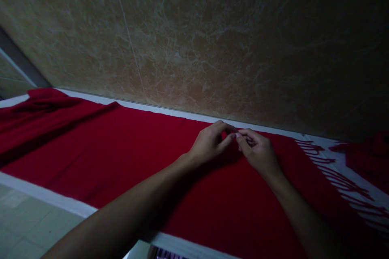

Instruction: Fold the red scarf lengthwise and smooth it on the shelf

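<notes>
Working across my feed from the left, I get pale floor tiles [28,226] low in the corner, and a white ledge [48,193] running beneath a wide red cloth [91,158], which is rumpled into folds at its far left end. A marble-look wall [212,44] rises behind it all. At the bottom edge, a small purple-striped thing [164,254] is barely in frame.

My left forearm [121,220] reaches in from the lower left, low over the cloth, and the left hand [209,143] is curled and mostly closed, with its thumb and first finger reaching right. The right hand [258,154] mirrors it, fingers bent inward, and the two sets of fingertips [236,134] nearly or just touch above the middle of the cloth's far side. The picture is dim there, so I can't tell whether they're pinching a bit of cloth, a thread, or nothing. For fine work like this, I'd keep both wrists low and the pinch small, so the cloth doesn't drag.

The right forearm [304,218] angles in from the lower right, beside a red fringe [337,182], with more red cloth [364,158] heaped past it.
</notes>
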Tool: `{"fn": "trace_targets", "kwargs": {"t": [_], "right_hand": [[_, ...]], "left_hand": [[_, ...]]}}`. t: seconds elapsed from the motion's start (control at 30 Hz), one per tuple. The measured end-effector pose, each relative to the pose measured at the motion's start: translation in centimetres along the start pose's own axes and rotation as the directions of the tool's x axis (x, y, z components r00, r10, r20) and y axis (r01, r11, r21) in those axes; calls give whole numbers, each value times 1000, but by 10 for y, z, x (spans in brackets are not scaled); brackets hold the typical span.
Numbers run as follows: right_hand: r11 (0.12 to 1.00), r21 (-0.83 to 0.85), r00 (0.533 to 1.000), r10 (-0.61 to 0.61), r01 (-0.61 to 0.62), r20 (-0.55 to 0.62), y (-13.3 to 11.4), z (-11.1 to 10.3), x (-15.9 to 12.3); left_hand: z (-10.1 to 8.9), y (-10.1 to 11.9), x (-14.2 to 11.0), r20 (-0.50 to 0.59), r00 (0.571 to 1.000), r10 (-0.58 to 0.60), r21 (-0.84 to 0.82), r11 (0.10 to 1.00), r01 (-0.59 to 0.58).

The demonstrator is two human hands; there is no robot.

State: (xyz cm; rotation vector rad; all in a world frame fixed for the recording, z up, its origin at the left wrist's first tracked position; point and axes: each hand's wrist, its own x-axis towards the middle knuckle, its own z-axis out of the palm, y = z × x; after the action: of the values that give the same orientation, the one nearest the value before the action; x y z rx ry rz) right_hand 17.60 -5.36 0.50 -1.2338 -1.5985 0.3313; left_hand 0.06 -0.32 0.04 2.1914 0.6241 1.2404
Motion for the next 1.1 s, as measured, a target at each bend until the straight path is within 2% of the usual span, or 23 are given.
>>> {"fn": "trace_targets", "kwargs": {"t": [0.1,0.27,0.37,0.43,0.5,0.53,0.6,0.67,0.73,0.9,1.1], "right_hand": [[1000,1,1000,4,-4,-6,3,2,-1],[1000,-11,1000,2,-2,4,5,3,-1],[999,-37,999,-35,35,-2,5,1,1],[988,-102,994,-111,112,15,8,0,3],[963,-210,985,-155,168,77,13,0,3],[946,-282,984,-129,159,121,16,1,3],[894,-444,980,29,63,198,22,4,0],[805,-592,943,223,-35,248,26,7,-2],[732,-678,896,345,-71,279,27,8,-4],[651,-755,855,433,-78,286,26,5,-2],[590,-786,867,474,-184,153,37,-6,3]], "left_hand": [[-1,0,1,-16,1000,23,-13,1000,-24],[-2,1,1,-10,1000,-20,42,999,20],[-3,3,2,-12,997,-73,218,973,74],[-4,5,2,7,989,-148,400,907,133],[-4,6,2,64,960,-274,551,812,195],[-4,6,1,97,935,-341,604,767,217],[-4,5,-1,161,882,-443,667,707,234],[-3,3,-2,201,850,-488,688,688,232],[-3,1,-3,232,831,-506,688,689,228],[-2,-2,-4,272,798,-538,687,690,230],[-1,-1,-4,270,795,-543,694,682,230]]}}
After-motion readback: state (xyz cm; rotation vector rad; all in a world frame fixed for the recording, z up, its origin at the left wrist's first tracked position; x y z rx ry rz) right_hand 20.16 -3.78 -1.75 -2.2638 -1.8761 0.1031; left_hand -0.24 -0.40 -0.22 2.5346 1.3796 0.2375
